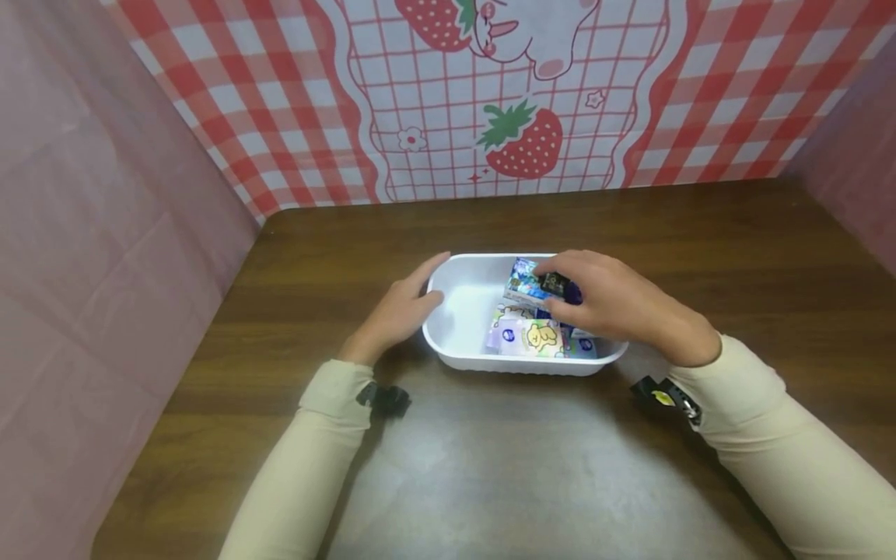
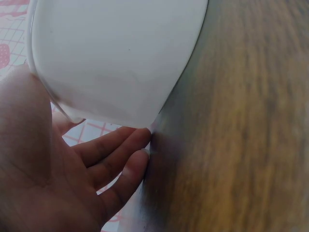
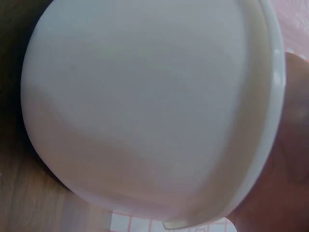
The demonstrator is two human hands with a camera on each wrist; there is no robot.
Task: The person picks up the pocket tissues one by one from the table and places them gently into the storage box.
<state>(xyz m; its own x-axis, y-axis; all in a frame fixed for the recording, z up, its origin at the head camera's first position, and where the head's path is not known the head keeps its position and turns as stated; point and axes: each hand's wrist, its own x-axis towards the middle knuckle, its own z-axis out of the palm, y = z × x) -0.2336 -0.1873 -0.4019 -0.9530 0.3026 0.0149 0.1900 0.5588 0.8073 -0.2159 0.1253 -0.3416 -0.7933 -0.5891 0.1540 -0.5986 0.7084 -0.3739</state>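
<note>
A white oblong plastic basin (image 1: 462, 319) stands on the table with several small packs, which look like pocket tissues, in its right half. My left hand (image 1: 400, 311) holds the basin's left end, thumb over the rim; in the left wrist view its other fingers (image 2: 116, 159) lie along the outside near the tabletop. Reaching over the right end, my right hand (image 1: 605, 299) grips a shiny blue pack (image 1: 525, 278) on top of the others, partly covering it. A lilac pack with a bear picture (image 1: 542, 338) lies near the front wall. The right wrist view shows mostly the basin's outer wall (image 3: 145, 106), hiding the right fingertips.
The brown wooden table (image 1: 336, 257) extends around the basin. Behind it hangs a red-and-white checked cloth with strawberries (image 1: 525, 144). Pale pink sheets (image 1: 105, 257) border the left and right sides. A dark strap device (image 1: 383, 397) sits on each wrist.
</note>
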